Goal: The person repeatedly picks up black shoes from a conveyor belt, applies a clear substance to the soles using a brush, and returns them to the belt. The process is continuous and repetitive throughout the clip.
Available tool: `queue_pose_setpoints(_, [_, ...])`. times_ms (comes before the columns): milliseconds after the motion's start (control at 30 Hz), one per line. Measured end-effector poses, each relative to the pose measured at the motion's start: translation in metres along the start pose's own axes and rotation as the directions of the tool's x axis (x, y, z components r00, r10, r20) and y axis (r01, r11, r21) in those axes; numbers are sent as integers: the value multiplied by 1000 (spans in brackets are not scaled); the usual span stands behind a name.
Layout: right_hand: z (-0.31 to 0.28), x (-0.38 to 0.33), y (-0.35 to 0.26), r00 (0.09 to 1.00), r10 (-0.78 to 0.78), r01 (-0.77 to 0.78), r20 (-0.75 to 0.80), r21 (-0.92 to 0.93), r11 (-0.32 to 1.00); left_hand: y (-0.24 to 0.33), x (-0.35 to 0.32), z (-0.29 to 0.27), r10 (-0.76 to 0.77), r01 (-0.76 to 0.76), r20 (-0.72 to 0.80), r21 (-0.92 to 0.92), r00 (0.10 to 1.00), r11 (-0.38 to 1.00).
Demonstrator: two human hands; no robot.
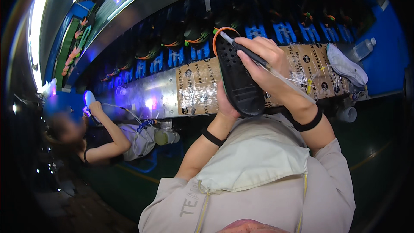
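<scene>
A black clog (239,80) with holes toward its far end is held over the ledge. An orange band (214,43) runs round that far end. My left hand (226,102) grips the clog by its near end, with some fingers hidden behind it. In my right hand (269,62) is a pen-shaped tool (251,54) with a black grip and a grey front part. Its tip is at the clog's far end by the band; whether it touches cannot be told. A pale cable (293,85) trails from the tool's back end.
Cardboard (196,88) covers part of the metal ledge (166,88). Behind it stands a row of blue holders (176,56) with dark shoes. A white shoe-shaped piece (347,64) and a clear bottle (364,48) lie at right. A co-worker (108,140) sits at left.
</scene>
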State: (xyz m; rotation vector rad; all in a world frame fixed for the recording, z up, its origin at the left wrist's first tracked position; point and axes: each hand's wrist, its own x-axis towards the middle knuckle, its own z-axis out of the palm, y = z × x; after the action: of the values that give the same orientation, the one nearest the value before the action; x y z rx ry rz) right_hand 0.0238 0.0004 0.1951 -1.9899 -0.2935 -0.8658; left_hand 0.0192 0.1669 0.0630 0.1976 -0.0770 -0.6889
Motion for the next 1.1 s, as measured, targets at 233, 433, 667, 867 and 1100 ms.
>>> queue_pose_setpoints(233, [11, -3, 18, 958, -109, -1, 264, 385, 923, 11, 6, 9, 19, -19, 14, -33, 1000, 999])
queue_pose_setpoints(433, [6, -2, 12, 953, -253, 265, 169, -55, 963, 2, 3, 12, 99, -84, -157, 100, 983, 991])
queue_pose_setpoints(667, [6, -2, 18, 989, -146, 143, 25, 99, 985, 6, 7, 21, 110, -107, -47, 66, 993, 992])
queue_pose_setpoints(867, [2, -5, 10, 907, -307, 254, 289, 207, 945, 12, 9, 21, 135, -136, 18, 120, 991, 983])
queue_pose_setpoints(1100, [4, -13, -1, 816, -426, 312, 392, 323, 894, 27, 9, -5, 182, -249, 197, 406, 963, 879])
